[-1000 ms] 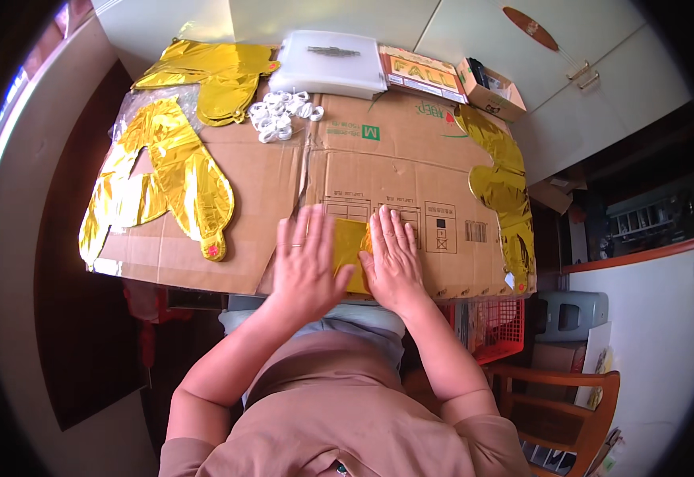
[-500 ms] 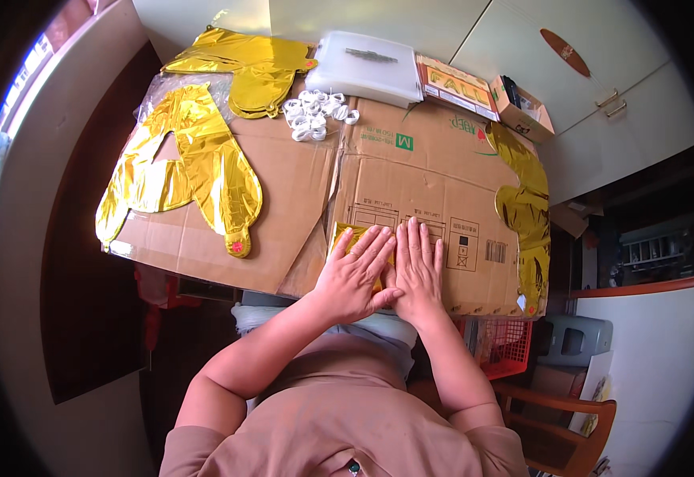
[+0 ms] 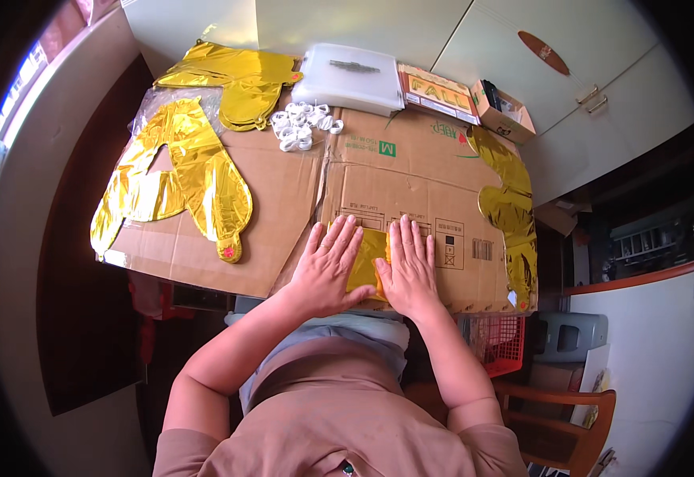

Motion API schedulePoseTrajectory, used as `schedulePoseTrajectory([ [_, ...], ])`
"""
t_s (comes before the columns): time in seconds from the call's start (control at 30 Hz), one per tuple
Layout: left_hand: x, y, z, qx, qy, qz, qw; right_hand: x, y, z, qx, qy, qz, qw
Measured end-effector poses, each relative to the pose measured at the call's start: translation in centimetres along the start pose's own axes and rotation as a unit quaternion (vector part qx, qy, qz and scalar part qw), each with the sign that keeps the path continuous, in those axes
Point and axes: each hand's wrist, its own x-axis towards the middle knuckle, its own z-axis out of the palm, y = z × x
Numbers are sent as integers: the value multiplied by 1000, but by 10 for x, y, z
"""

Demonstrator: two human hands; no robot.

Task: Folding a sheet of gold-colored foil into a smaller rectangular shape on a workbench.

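Observation:
A folded piece of gold foil (image 3: pixel 369 258) lies near the front edge of the cardboard-covered table. My left hand (image 3: pixel 325 268) rests flat along its left side, fingers stretched out. On the other side my right hand (image 3: pixel 412 270) lies flat too, at the foil's right edge, its thumb toward the middle. Neither hand grips anything. To the left spreads a flat gold foil balloon (image 3: pixel 218 187) with two legs and a triangular hole. Another flat gold foil balloon (image 3: pixel 252 99) lies behind it. A third, curvy gold balloon (image 3: pixel 510 211) lies along the right edge.
Flattened cardboard (image 3: pixel 283 187) covers the table. Toward the back are white ribbon coils (image 3: pixel 303 123), a translucent plastic box (image 3: pixel 348 83), a flat printed box (image 3: pixel 440 94) and a small open carton (image 3: pixel 506 119). Below right are a red basket (image 3: pixel 506 350) and a wooden chair (image 3: pixel 558 401).
My hands have moved apart, uncovering more of the folded gold foil between them. The whole view has shifted slightly.

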Motion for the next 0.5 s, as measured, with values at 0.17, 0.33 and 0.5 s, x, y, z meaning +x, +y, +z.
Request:
schedulePoseTrajectory([
  [0.17,-5,-6,-25,-54,-40,64,996,-1,1,-2,7,-1,2,1000],
  [0.33,-3,-9,-21,-31,1,236,971,3,3,-2,24,5,1,1000],
  [0.5,13,-12,-17,-23,34,265,963,14,10,-2,33,22,3,999],
])
